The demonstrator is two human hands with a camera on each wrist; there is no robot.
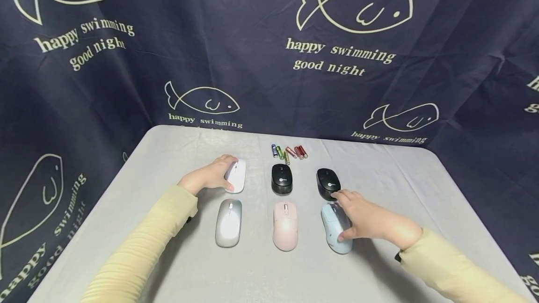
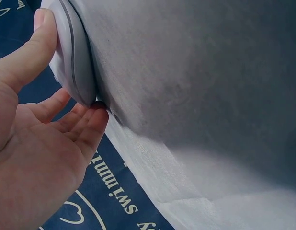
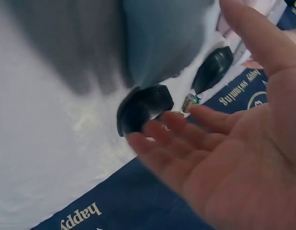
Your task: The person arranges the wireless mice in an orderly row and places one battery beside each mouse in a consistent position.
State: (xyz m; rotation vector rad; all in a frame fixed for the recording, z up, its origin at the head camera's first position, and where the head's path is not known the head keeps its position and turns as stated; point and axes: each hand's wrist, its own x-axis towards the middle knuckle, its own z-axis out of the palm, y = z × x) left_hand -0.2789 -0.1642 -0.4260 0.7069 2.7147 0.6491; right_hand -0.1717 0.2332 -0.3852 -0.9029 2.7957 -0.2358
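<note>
At the far left of the mouse group, my left hand (image 1: 209, 173) grips a white computer mouse (image 1: 238, 177) by its sides. In the left wrist view the thumb lies against one side of the mouse (image 2: 77, 52) and the fingertips touch its end. My right hand (image 1: 367, 215) is over a light blue mouse (image 1: 337, 235), its fingers loosely extended and not closed round it. In the right wrist view the light blue mouse (image 3: 162, 38) is blurred, and the fingertips lie near a black mouse (image 3: 143, 108). Whether the right thumb touches the blue mouse I cannot tell.
A silver mouse (image 1: 229, 224) and a pink mouse (image 1: 285, 228) lie in the front row. Behind are a black mouse (image 1: 281, 180) and another black mouse (image 1: 328, 182). Several batteries (image 1: 290, 152) lie farther back on the pale cloth-covered table (image 1: 261, 275). A dark blue curtain (image 1: 269, 92) surrounds it.
</note>
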